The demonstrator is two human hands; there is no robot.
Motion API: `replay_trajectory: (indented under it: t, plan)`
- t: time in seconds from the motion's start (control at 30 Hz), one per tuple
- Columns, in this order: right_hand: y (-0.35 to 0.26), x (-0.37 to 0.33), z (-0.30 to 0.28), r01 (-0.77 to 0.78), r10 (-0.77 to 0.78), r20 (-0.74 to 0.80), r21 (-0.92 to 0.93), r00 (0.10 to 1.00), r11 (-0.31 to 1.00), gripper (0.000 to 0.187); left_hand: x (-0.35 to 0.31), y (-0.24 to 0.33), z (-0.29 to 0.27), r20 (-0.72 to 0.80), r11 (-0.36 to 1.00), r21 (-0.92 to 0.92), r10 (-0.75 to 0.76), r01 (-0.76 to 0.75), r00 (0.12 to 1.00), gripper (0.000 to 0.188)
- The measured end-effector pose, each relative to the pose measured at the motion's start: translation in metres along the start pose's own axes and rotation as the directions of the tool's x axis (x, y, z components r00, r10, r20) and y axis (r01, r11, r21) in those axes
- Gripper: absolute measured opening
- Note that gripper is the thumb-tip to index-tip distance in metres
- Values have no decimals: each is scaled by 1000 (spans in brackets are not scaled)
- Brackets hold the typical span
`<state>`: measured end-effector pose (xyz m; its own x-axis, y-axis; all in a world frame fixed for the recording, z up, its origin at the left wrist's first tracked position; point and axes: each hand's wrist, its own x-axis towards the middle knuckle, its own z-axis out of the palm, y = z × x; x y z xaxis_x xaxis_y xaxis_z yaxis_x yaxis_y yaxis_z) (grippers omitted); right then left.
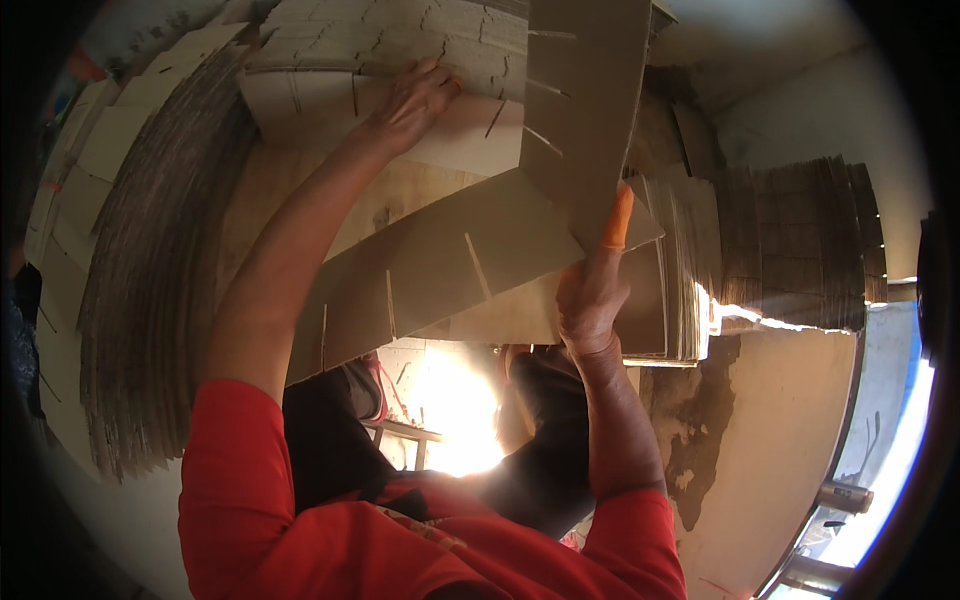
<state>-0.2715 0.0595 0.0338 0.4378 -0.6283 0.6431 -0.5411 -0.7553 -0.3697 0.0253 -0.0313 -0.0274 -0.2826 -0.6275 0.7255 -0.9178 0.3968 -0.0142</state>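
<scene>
My right hand [592,300], an orange cover on one finger, grips slotted cardboard strips near where two meet at an angle. One cardboard strip [430,265] slants down to the left; the other strip [582,90] runs up and away. Farther off, my left hand [415,105] has its fingers bent over the top edge of a pale slotted cardboard strip [300,98]. This strip stands at the front of a thick cardboard stack [390,35]. The left fingertips are partly hidden at that edge.
A tall curved row of cardboard pieces [160,220] stands at the left. To the right are a stack of cardboard sheets [680,260] and a darker stack [800,220]. A wooden board [275,185] lies beneath my arms. Bright light glares between my legs.
</scene>
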Motion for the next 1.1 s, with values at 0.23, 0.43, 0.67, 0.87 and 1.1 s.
replay_trajectory:
  t: [0.23,0.43,0.67,0.87,1.1]
  plan:
    - [-1,-3,-4,-97,94,79,30,992,995,79,1,30,-12,38,984,-156,-79,84,996,16]
    - [-4,-6,-11,-9,9,13,-2,1000,1000,81,10,50,-17,72,986,-144,-75,85,995,16]
    - [-6,-14,-21,-94,96,59,-31,994,995,84,14,68,-23,115,984,-149,-81,97,990,15]
    - [-2,-20,-22,-208,207,166,-17,964,978,84,19,88,-38,46,965,-254,-54,64,997,14]
    - [20,-30,-5,-176,193,180,-105,965,979,80,28,125,-63,34,895,-446,-8,22,999,14]
